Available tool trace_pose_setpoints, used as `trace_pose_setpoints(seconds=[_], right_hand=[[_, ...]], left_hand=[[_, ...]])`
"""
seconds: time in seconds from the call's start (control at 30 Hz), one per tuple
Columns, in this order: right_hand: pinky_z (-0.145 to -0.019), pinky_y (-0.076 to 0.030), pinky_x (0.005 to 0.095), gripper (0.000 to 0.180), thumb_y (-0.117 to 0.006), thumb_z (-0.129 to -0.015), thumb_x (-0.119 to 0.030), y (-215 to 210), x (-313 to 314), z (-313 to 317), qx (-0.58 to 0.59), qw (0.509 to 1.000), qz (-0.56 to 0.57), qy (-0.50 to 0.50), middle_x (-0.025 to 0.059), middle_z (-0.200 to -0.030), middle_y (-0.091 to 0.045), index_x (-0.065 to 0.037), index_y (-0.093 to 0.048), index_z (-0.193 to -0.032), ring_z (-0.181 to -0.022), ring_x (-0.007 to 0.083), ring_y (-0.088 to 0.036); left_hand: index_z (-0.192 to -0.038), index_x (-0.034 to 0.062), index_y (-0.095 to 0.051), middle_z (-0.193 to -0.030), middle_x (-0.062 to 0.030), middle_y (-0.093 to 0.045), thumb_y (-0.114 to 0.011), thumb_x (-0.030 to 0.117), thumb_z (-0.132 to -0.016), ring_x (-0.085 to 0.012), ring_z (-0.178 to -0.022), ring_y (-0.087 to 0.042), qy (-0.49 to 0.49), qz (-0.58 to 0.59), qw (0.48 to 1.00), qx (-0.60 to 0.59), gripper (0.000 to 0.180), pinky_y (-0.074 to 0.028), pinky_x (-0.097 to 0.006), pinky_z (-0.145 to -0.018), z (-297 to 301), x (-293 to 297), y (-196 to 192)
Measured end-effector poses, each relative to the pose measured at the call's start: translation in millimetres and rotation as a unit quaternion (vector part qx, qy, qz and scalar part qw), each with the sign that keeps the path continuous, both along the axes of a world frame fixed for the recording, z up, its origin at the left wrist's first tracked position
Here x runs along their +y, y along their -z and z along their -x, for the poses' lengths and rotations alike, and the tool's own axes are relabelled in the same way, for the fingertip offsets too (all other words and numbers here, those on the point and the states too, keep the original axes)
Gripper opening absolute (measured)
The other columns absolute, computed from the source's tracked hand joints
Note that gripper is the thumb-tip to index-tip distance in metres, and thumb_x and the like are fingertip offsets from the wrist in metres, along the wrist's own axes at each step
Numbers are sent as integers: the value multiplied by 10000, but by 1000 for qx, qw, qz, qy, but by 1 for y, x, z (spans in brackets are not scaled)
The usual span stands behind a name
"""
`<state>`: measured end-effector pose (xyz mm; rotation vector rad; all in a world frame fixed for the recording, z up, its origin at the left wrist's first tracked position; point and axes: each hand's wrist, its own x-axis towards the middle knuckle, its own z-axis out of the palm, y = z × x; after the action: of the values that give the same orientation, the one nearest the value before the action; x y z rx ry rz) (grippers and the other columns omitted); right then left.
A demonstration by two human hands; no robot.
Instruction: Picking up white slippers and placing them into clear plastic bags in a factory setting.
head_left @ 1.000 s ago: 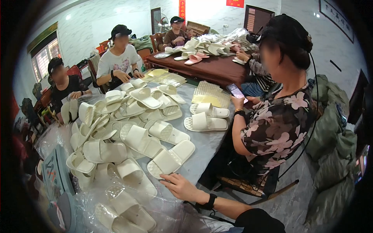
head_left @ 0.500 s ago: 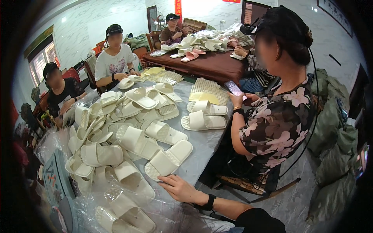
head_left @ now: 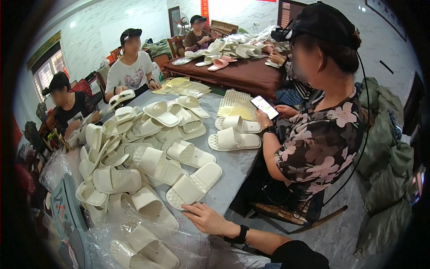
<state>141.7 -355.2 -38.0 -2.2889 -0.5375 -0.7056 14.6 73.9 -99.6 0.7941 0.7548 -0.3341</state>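
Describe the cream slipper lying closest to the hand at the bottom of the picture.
The slipper is a cream slide sandal that looks like soft moulded foam or rubber. It has a thick sole with a dotted, bumpy footbed and one broad strap across the front. It lies flat, sole down, on the grey table, angled with one end toward the right hand, whose fingers lie close to that end; contact cannot be told. Other cream slippers crowd its left side.

Lit smartphone screen (head_left: pixel 264 107) — pale rectangle in a seated co-worker's hand; clear plastic bags (head_left: pixel 148 242) over slippers at near table edge; red wall sign (head_left: pixel 204 6) — background.
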Motion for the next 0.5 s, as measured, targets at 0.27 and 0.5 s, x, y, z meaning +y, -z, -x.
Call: trace_pose_setpoints(seconds=[0.27,0.5], right_hand=[[-872,-500,385,296,-647,-860,-25,0,-2,1,-8,1000,5,2,108,-1346,-586,17,-666,-1153,-1038,274,-592],[-878,-489,369,282,-634,-827,-24,-4,-1,1,-18,1000,2,-3,136,-1318,-585,52,-673,-1096,-1056,272,-582]], left_hand=[[-1022,91,-692,-841,-64,-713,-571,520,-958,-210,-719,-652,-35,-56,997,-35,450,-567,-413,-661,-4,-47,-49],[-1034,85,-691,-848,-69,-718,-573,502,-964,-211,-716,-655,-72,-103,989,-72,439,-572,-414,-664,-3,-79,-82]])
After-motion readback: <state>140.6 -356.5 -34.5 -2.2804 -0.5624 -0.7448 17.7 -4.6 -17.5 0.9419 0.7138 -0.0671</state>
